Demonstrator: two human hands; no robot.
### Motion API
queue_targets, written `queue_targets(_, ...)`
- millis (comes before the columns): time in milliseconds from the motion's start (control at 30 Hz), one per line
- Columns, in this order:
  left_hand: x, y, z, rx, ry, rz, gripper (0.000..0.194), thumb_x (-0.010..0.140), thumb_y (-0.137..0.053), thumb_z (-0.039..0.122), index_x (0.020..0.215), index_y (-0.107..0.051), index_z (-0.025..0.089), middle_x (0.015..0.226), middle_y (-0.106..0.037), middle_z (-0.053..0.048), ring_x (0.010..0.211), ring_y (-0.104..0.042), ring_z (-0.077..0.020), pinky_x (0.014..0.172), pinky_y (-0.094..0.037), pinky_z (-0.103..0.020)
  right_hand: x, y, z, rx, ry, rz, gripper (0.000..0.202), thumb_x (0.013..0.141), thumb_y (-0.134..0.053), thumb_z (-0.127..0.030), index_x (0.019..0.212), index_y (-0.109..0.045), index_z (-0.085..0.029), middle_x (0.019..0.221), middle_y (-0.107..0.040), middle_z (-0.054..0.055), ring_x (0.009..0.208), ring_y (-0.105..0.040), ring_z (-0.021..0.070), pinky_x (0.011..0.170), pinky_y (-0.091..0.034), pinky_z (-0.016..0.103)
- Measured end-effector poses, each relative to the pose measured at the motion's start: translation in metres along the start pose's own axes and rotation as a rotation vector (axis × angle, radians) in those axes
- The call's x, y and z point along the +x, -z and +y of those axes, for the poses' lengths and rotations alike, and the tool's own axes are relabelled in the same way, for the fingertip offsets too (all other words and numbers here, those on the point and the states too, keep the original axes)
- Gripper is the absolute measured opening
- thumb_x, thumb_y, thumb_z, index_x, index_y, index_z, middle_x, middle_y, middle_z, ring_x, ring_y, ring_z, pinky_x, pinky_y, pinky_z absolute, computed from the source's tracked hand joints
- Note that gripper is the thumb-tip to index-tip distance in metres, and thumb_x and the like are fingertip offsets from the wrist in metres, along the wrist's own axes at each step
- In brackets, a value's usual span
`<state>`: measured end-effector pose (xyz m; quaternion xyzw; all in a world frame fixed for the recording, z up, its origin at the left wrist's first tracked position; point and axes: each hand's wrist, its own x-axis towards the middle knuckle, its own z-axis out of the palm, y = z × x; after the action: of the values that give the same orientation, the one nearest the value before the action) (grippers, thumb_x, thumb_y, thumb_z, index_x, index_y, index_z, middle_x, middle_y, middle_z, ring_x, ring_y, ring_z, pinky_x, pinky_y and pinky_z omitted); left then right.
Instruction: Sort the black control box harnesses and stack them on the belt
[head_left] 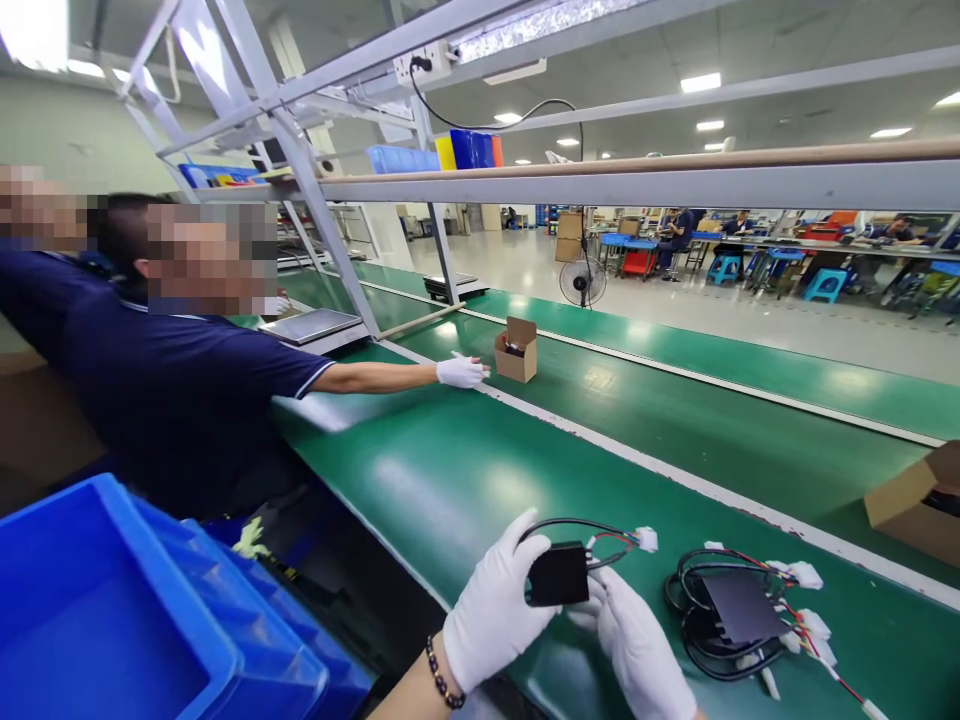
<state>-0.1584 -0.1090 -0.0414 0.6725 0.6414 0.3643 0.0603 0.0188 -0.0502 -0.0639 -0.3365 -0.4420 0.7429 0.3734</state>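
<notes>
There was one left hand (499, 590), one right hand (645, 645), one held black module (559, 575) and at least one heaped module (742, 607). Two open cartons (517, 362), one bracelet (438, 672), one standing fan (582, 283) and two nearby people (172, 385) also showed; further people sat farther off, uncounted.

Bright ceiling panels (700, 83) shine above a glossy pale floor (510, 262) with blue stools (826, 284) near long workbenches (795, 242).

Blue bins (169, 575) sit lower left; a fan (581, 283) stands beyond.
</notes>
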Motion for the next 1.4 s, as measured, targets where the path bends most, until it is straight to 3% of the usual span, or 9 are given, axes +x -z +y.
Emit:
queue_targets(333, -0.011, -0.001, 0.017, -0.237, 0.126, -0.008, 0.054, 0.068, -0.074, 0.022, 0.116, -0.050, 0.018, 0.141, -0.044, -0.022, 0.126, -0.051, -0.0362, 0.103, -0.045, -0.056, 0.000, -0.006, -0.005, -0.087, 0.054, -0.024, 0.037, 0.087, -0.060, -0.050, 0.113, -0.069, -0.026, 0.111, -0.070, 0.009, 0.106, -0.064, 0.0284, 0.087, -0.056, 0.042)
queue_targets(400, -0.015, -0.005, 0.018, -0.417, 0.246, 0.007, 0.071, 0.064, -0.079, 0.023, 0.127, -0.046, 0.019, 0.146, -0.039, -0.021, 0.127, -0.049, -0.0361, 0.106, -0.042, -0.055, -0.001, -0.007, -0.005, -0.014, 0.016, -0.046, 0.037, 0.088, -0.059, -0.049, 0.114, -0.068, -0.025, 0.116, -0.068, 0.010, 0.107, -0.064, 0.0282, 0.085, -0.057, 0.041)
queue_targets(500, -0.020, -0.012, 0.022, -0.842, 0.464, 0.020, 0.117, 0.055, -0.087, 0.027, 0.149, -0.017, 0.023, 0.152, -0.030, -0.019, 0.124, -0.052, -0.0341, 0.102, -0.046, -0.049, -0.003, -0.010, -0.006, 0.029, -0.030, -0.054, 0.042, 0.088, -0.058, -0.051, 0.120, -0.064, -0.024, 0.123, -0.065, 0.013, 0.106, -0.065, 0.0294, 0.078, -0.059, 0.041)
queue_targets(567, -0.022, -0.015, 0.027, -1.104, 0.545, 0.032, 0.132, 0.053, -0.090, 0.034, 0.152, -0.004, 0.023, 0.149, -0.037, -0.018, 0.122, -0.053, -0.0322, 0.098, -0.049, -0.043, -0.004, -0.011, -0.005, -0.032, -0.013, -0.034, 0.044, 0.089, -0.057, -0.052, 0.121, -0.064, -0.023, 0.126, -0.063, 0.013, 0.110, -0.063, 0.0299, 0.081, -0.059, 0.041)
queue_targets(767, -0.023, -0.014, 0.034, -1.192, 0.588, -0.031, 0.100, 0.070, -0.081, 0.041, 0.149, -0.023, 0.022, 0.123, -0.062, -0.015, 0.073, -0.063, -0.0161, 0.051, -0.047, -0.022, -0.009, -0.012, -0.008, -0.082, 0.051, -0.042, 0.042, 0.089, -0.059, -0.049, 0.123, -0.063, -0.025, 0.131, -0.061, 0.009, 0.121, -0.056, 0.0272, 0.101, -0.050, 0.041)
queue_targets(967, -0.013, -0.010, 0.048, -1.189, 0.650, 0.098, 0.068, 0.062, -0.086, 0.036, 0.121, -0.055, 0.018, 0.111, -0.068, -0.011, 0.081, -0.065, -0.0183, 0.054, -0.048, -0.022, -0.016, -0.024, -0.018, -0.181, 0.068, 0.028, 0.045, 0.085, -0.062, -0.055, 0.116, -0.067, -0.022, 0.126, -0.064, 0.012, 0.122, -0.055, 0.0288, 0.108, -0.043, 0.044)
queue_targets(1100, -0.003, -0.014, 0.057, -1.109, 0.726, 0.175, 0.038, 0.068, -0.081, 0.038, 0.092, -0.063, 0.014, 0.088, -0.071, -0.006, 0.054, -0.056, -0.0077, 0.044, -0.040, -0.018, -0.018, -0.035, -0.014, -0.294, 0.105, 0.119, 0.050, 0.082, -0.061, -0.062, 0.109, -0.069, -0.022, 0.116, -0.068, 0.013, 0.111, -0.061, 0.0311, 0.103, -0.046, 0.048)
queue_targets(1233, -0.007, -0.018, 0.050, -1.101, 0.695, 0.159, 0.038, 0.081, -0.068, 0.050, 0.090, -0.059, 0.014, 0.061, -0.065, 0.001, 0.036, -0.043, -0.0049, 0.034, -0.029, -0.016, -0.015, -0.035, -0.017, -0.332, 0.124, 0.104, 0.048, 0.082, -0.060, -0.063, 0.102, -0.069, -0.021, 0.109, -0.070, 0.013, 0.104, -0.063, 0.0298, 0.099, -0.048, 0.046)
queue_targets(1400, -0.014, -0.007, 0.046, -1.107, 0.609, 0.064, 0.045, 0.093, -0.044, 0.056, 0.085, -0.064, 0.016, 0.048, -0.061, -0.002, 0.040, -0.057, -0.0162, 0.041, -0.048, -0.026, -0.013, -0.035, -0.033, -0.344, 0.082, 0.053, 0.046, 0.083, -0.059, -0.063, 0.099, -0.069, -0.021, 0.101, -0.071, 0.011, 0.092, -0.065, 0.0272, 0.088, -0.052, 0.039)
